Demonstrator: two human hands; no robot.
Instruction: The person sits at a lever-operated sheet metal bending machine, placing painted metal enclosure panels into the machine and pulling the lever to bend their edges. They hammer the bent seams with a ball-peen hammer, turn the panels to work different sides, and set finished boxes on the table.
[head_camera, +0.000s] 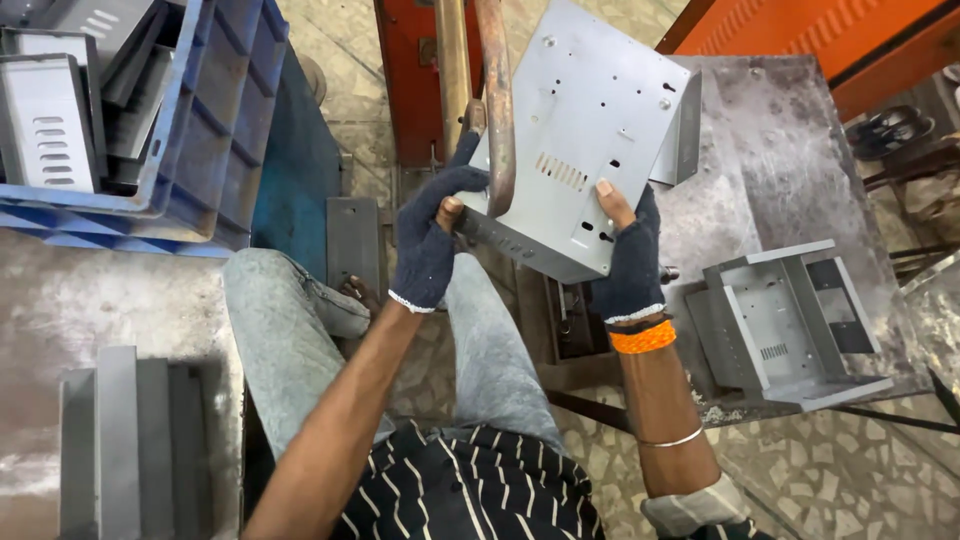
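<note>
Both gloved hands, left hand (432, 240) and right hand (628, 262), closed tight on grey metal box (580, 130). One finished box (785, 320) near worktop (790, 150) front edge. More wait in blue crate (215, 110).

No packages, labels, signs or screens show in this view.

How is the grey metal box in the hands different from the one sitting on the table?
The held box is gripped by both gloved hands, tilted, showing its flat outer face with a row of slots. The table box rests untouched, its open hollow inside showing. Both are grey bent sheet metal with small holes.
</note>
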